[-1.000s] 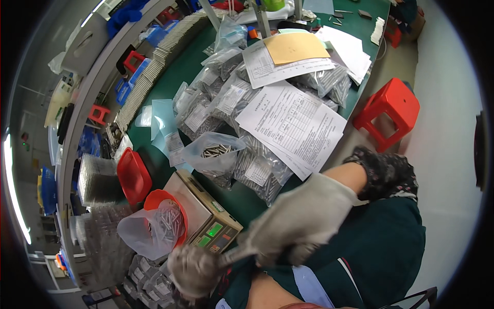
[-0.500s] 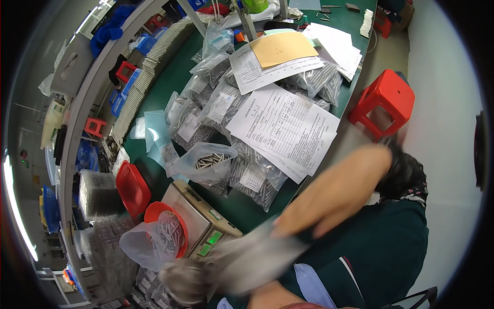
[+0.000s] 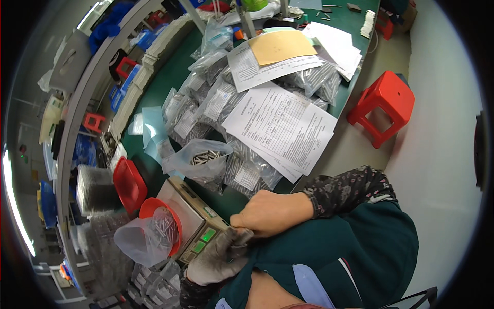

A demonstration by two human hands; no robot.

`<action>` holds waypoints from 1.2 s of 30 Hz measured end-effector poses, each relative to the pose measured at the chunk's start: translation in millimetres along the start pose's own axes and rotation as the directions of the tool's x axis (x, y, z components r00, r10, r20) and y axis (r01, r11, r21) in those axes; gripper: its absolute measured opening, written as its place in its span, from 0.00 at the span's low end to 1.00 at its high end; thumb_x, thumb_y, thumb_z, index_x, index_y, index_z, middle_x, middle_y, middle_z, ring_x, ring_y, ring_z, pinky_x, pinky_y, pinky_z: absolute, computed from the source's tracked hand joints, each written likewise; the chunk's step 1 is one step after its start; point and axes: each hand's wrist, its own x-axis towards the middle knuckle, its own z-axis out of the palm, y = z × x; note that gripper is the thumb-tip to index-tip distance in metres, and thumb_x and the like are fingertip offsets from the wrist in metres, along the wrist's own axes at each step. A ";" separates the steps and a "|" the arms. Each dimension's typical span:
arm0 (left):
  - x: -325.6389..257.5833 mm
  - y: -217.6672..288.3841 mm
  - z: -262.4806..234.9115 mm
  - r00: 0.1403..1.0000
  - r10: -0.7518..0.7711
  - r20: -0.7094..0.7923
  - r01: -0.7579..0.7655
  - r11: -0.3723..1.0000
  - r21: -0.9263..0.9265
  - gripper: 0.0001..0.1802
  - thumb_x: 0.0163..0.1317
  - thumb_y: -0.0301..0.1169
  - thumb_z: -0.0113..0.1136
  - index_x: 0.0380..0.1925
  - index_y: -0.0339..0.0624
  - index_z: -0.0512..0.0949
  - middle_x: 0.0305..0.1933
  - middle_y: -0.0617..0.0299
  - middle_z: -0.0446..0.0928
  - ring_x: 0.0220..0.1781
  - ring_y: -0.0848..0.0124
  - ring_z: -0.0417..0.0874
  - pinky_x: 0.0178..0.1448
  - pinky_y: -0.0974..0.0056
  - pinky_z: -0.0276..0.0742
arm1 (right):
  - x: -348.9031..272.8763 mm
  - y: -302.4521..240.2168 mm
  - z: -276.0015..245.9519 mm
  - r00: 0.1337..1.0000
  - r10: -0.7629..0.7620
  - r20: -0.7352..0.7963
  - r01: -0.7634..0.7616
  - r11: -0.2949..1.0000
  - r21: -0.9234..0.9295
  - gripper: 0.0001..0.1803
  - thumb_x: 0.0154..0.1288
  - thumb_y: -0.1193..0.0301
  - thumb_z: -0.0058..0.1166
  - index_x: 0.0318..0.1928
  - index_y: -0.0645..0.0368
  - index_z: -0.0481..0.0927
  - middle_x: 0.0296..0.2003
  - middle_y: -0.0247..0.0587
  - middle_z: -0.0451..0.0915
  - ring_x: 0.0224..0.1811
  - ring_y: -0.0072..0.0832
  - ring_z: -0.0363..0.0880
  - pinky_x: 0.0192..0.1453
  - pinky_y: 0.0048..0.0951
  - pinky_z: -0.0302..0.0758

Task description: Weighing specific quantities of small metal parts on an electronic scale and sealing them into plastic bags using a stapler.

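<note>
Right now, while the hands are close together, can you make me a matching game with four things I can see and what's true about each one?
Things:
1. Left hand
2. Right hand
3. Scale
4. Tan sheet

Clues:
A. Has green lit displays
B. Is bare, with no glove on it
C. Lies on top of white papers
D. Wears a greyish glove

Right pairs: 1-D, 2-B, 3-A, 4-C
</note>
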 end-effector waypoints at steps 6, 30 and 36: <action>8.7 38.6 -14.3 0.836 0.089 0.542 -0.157 0.984 0.082 0.25 0.53 0.27 0.53 0.53 0.36 0.62 0.53 0.49 0.64 0.55 0.59 0.67 0.56 0.66 0.62 | -6.7 -18.6 -11.6 0.977 -0.209 0.035 0.212 0.967 -0.145 0.14 0.53 0.64 0.48 0.19 0.58 0.63 0.10 0.35 0.64 0.14 0.27 0.70 0.16 0.26 0.63; -145.0 -55.2 -31.4 0.648 -0.064 -0.759 -0.202 0.946 -0.252 0.21 0.55 0.27 0.48 0.49 0.28 0.65 0.42 0.47 0.73 0.46 0.60 0.74 0.52 0.58 0.66 | 131.0 164.2 -89.0 0.818 0.207 -0.537 -0.232 0.972 0.022 0.19 0.48 0.73 0.53 0.43 0.65 0.71 0.35 0.49 0.75 0.34 0.32 0.75 0.40 0.28 0.69; -169.7 -56.1 -19.4 0.449 -0.234 -0.862 0.014 0.967 -0.256 0.19 0.53 0.18 0.47 0.47 0.30 0.67 0.42 0.52 0.74 0.45 0.69 0.75 0.50 0.69 0.67 | 144.4 224.4 -86.9 0.938 -0.079 -0.337 -0.134 0.816 -0.563 0.19 0.45 0.70 0.55 0.41 0.60 0.73 0.35 0.47 0.75 0.37 0.43 0.73 0.42 0.36 0.69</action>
